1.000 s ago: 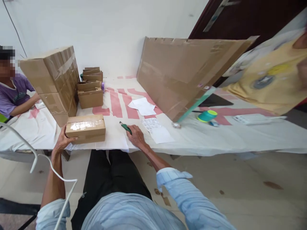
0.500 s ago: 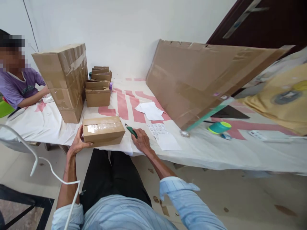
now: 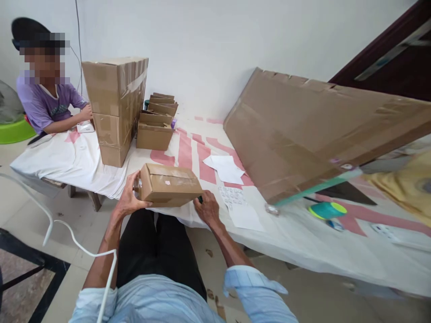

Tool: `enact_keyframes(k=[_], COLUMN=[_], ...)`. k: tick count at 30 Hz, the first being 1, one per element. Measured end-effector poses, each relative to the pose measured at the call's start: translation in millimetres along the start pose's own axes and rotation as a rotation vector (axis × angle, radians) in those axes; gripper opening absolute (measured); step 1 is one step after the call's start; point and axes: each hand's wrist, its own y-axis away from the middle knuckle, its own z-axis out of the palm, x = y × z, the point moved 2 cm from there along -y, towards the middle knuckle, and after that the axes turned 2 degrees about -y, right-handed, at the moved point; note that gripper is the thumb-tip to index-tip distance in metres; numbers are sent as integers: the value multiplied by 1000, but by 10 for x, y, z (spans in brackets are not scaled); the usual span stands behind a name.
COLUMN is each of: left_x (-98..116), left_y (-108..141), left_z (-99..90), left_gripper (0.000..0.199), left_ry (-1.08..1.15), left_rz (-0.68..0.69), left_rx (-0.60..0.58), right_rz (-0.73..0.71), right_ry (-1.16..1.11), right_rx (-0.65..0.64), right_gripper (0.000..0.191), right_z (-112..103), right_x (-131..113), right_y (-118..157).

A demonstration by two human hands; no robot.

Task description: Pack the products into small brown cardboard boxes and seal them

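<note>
A small taped cardboard box [image 3: 171, 185] is tilted at the table's near edge, a small red-and-white mark on its upper face. My left hand [image 3: 129, 197] grips its left end, thumb along the lower front edge and fingers round the side. By the right end of the box is my right hand [image 3: 208, 208], closed on a green utility knife [image 3: 201, 198]. Most of the knife is hidden by the box and my fingers. I cannot tell whether its blade touches the box. A sheet of round stickers [image 3: 232, 196] lies to the right of that hand.
Stacked taped boxes [image 3: 107, 107] and open cartons [image 3: 155, 137] stand at the back left. A large cardboard sheet [image 3: 286, 139] leans on the right. Beyond it are a teal tape roll [image 3: 321, 211] and a power strip [image 3: 390, 233]. Another person [image 3: 54, 105] sits at the far left.
The box has been turned and tilted, so its mark now shows. My right hand with the utility knife has come up against its right end. The view has swung left.
</note>
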Motion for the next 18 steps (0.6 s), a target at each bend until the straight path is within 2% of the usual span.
enact_keyframes(k=[6, 18], left_x=[64, 169], left_y=[29, 39], left_z=[111, 201], left_gripper=[118, 112], left_ry=[-47, -103], left_rz=[49, 59], left_rx=[45, 122], right_rz=[34, 113], right_ry=[-17, -183], right_rx=[-13, 11], right_gripper=[12, 17], right_z=[4, -95], right_x=[20, -31], right_y=[18, -48])
